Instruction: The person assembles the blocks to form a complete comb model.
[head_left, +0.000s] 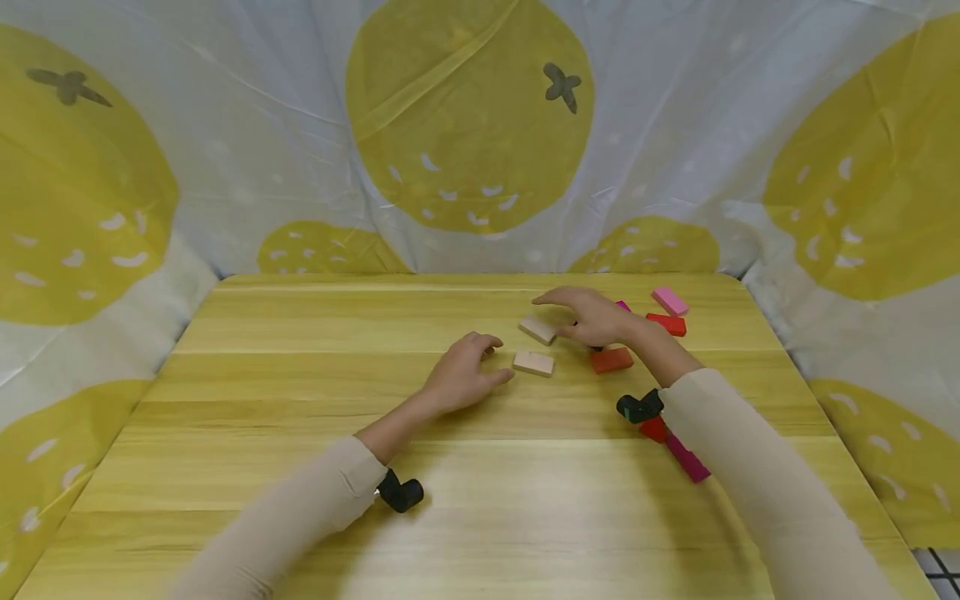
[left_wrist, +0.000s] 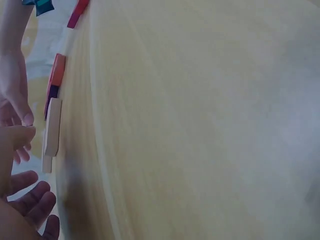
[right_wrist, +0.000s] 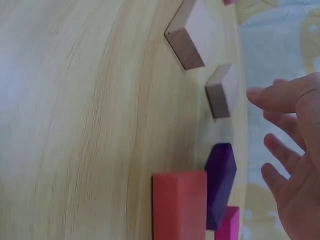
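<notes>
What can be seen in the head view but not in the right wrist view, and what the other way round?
Only the head view: the light pink block and the beige sleeves.
Only the right wrist view: the length of the purple block, which the right hand mostly hides from the head camera.
Both: that hand, two pale blocks, the orange block and the table.

The pale blocks [head_left: 533,363] look matt bare wood, the tabletop [head_left: 540,500] glossy wood-grain.
</notes>
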